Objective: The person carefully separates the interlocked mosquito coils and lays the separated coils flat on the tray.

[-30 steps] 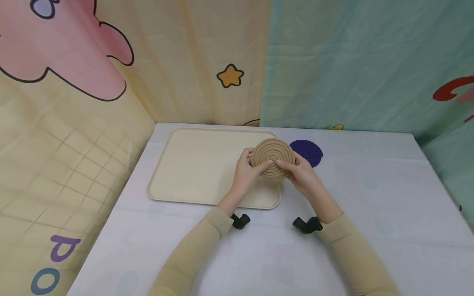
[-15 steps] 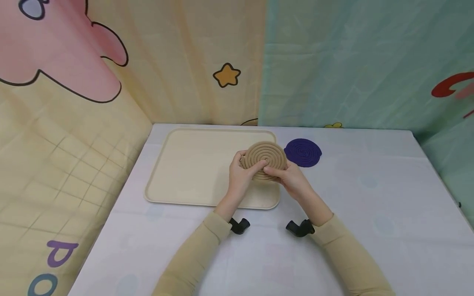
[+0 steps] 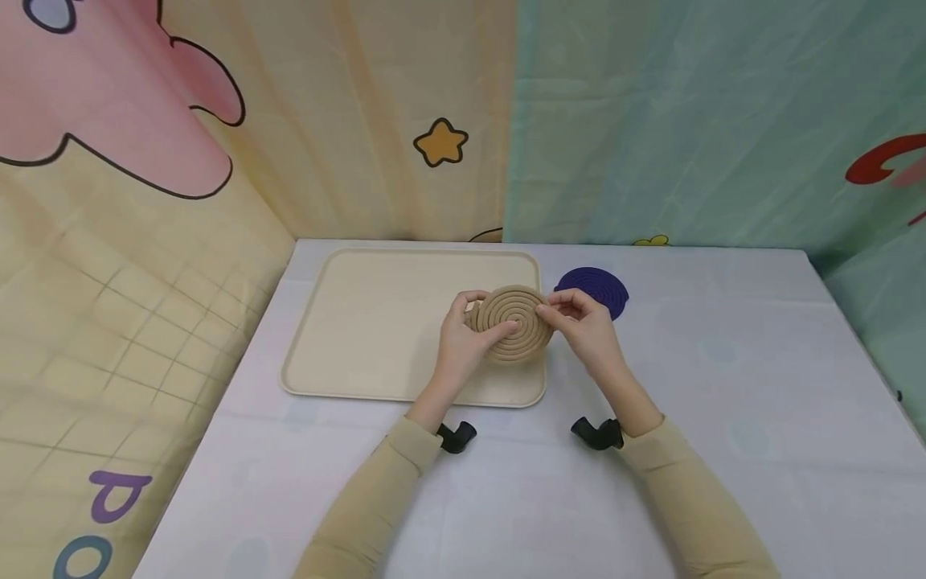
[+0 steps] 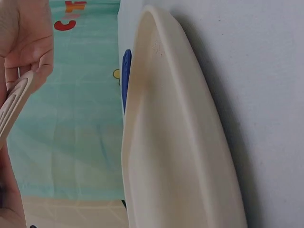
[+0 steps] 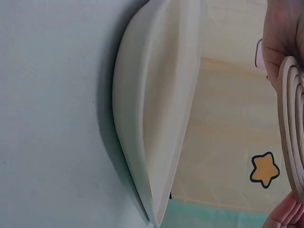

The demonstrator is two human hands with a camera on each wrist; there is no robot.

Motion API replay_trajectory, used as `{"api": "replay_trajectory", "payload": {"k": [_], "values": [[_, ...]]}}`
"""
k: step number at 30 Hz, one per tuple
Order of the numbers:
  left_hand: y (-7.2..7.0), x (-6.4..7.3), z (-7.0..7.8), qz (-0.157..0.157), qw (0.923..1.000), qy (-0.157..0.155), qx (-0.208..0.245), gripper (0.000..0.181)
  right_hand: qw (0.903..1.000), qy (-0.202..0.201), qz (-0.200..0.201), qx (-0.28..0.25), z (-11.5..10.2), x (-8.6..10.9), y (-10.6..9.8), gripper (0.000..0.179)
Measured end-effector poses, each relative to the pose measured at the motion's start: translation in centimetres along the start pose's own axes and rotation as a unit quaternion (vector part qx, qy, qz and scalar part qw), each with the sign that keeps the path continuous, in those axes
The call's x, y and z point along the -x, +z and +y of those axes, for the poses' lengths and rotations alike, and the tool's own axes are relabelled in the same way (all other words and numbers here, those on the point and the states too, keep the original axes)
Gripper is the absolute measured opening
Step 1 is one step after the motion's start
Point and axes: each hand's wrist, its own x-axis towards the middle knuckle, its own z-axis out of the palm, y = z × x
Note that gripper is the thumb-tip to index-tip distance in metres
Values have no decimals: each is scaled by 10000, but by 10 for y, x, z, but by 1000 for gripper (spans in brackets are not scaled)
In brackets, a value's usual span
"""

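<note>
A flat beige coiled disc (image 3: 516, 342), wound in a spiral like a rope of clay, is held up over the right part of a cream tray (image 3: 376, 322). My left hand (image 3: 459, 338) grips its left side, thumb pressed on the middle of the spiral and fingers behind. At the upper right rim, my right hand (image 3: 582, 326) pinches the edge between thumb and fingertips. A short piece of the coil sticks out at the left edge. In the left wrist view the disc (image 4: 14, 102) shows edge-on; the right wrist view shows its ridged side (image 5: 292, 123).
Behind my right hand, a dark purple coiled disc (image 3: 596, 287) lies flat on the white table (image 3: 723, 386) beside the tray. Printed curtains (image 3: 651, 121) stand behind and to the left of the table. Each wrist carries a black camera mount (image 3: 599, 434).
My right thumb has left the middle of the spiral, and the right hand now pinches the upper right rim. The disc has lowered slightly toward me; my left hand keeps its grip.
</note>
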Motion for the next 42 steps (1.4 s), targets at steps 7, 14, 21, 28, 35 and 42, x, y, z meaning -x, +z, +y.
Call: {"api": "replay_trajectory", "payload": {"k": [7, 14, 21, 28, 35, 42], "values": [[-3, -2, -2, 444, 9969, -23, 657, 55, 9992, 37, -118, -391, 7, 4, 14, 26], [-4, -2, -5, 604, 9920, -67, 1105, 48, 9953, 171, -400, -865, 10, 7, 28, 19], [-9, -2, -5, 309, 9977, 146, 592, 44, 9984, 71, -565, -29, 5, 6, 20, 21], [-13, 1, -5, -290, 9995, -116, 26, 37, 9916, -481, -457, 1107, -3, 3, 11, 20], [-15, 1, -5, -702, 9973, -223, -80, 31, 9855, -626, -680, 1423, -9, 1, 8, 21], [-18, 2, -7, -762, 9969, -187, -61, 42, 9921, -307, -698, 1000, -6, -1, 9, 21]]}}
